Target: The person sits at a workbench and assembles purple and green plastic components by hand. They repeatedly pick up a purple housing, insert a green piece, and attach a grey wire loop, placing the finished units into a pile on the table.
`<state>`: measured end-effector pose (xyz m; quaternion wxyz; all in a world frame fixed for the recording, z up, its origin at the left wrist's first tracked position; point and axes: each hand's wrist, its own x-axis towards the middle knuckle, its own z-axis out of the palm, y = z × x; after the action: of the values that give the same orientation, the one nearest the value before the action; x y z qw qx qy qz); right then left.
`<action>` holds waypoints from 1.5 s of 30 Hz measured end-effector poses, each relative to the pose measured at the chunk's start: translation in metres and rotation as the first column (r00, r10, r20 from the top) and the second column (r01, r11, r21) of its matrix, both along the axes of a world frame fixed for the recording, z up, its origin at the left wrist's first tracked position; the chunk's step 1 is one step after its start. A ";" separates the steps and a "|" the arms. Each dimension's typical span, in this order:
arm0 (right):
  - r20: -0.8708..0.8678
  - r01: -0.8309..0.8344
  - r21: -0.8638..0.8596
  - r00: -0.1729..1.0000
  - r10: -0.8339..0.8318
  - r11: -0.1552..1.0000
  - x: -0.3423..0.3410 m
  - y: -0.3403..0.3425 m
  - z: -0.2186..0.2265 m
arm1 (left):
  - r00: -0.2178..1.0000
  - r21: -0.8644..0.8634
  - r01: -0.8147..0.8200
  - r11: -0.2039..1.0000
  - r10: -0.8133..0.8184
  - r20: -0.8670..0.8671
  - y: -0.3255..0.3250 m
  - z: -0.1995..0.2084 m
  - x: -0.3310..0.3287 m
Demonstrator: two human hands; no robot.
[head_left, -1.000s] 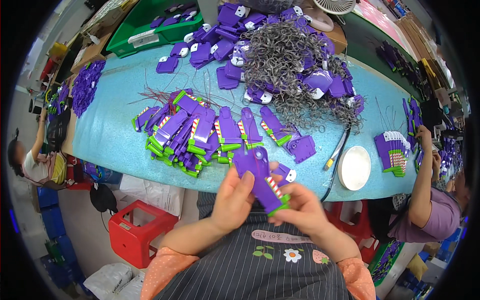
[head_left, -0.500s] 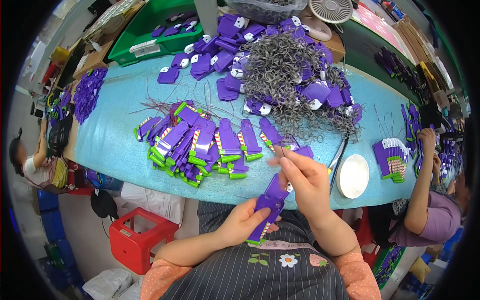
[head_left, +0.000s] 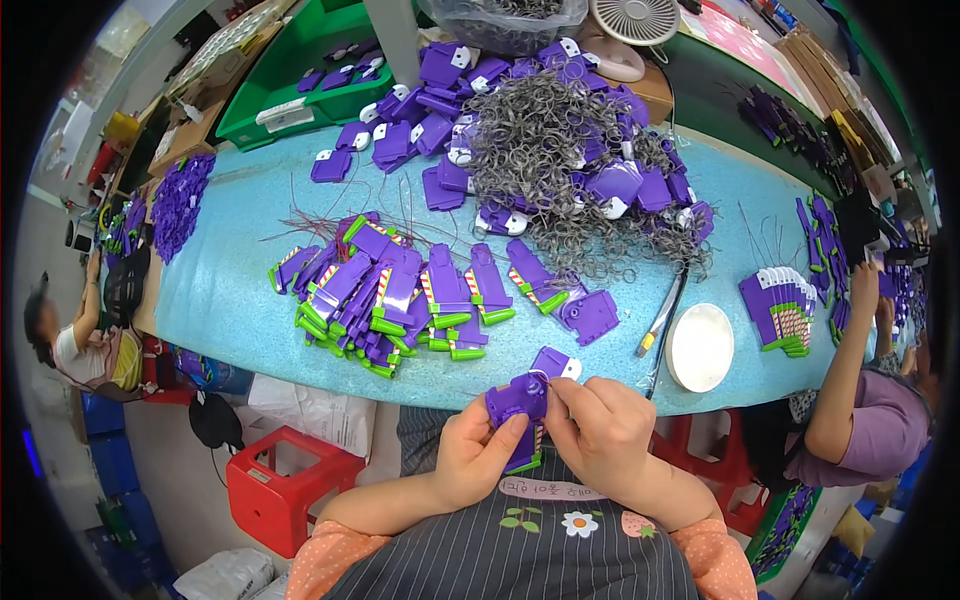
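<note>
Purple plastic, a toy part (head_left: 520, 405) with a green end, was held low over the lap, at six o'clock from the grey ring heap (head_left: 560, 150). It was clasped by the left hand (head_left: 478, 455), while the right hand (head_left: 600, 435) was pinched at its top; a firm, steady hold seemed needed for threading there.

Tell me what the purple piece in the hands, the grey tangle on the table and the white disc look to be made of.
Purple piece: likely moulded plastic, with a uniform colour and a smooth, faint sheen. Grey tangle: probably thin metal wire rings or springs, dull grey and finely looped. White disc: seemingly plastic, matte, with a raised rim; too small to be sure.
</note>
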<state>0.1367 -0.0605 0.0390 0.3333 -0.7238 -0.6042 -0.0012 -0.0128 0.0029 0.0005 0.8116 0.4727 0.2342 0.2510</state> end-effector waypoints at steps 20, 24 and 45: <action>-0.209 -0.052 0.038 0.976 0.059 0.998 0.009 -0.005 -0.010 | 0.986 0.132 0.115 0.985 -0.097 -0.136 0.003 -0.009 -0.003; -0.439 -0.082 -0.062 0.897 0.047 0.995 0.015 0.000 -0.001 | 0.960 0.780 0.242 0.577 -0.025 -0.279 0.013 0.008 0.005; -0.759 -0.114 0.024 0.644 0.092 0.993 -0.001 -0.007 -0.021 | 0.976 0.594 0.009 0.804 0.122 -0.180 0.012 -0.002 0.009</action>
<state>0.1359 -0.0672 0.0177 0.5451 -0.6268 -0.4497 0.3283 -0.0037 0.0151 -0.0010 0.5866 0.7185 0.2426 0.2844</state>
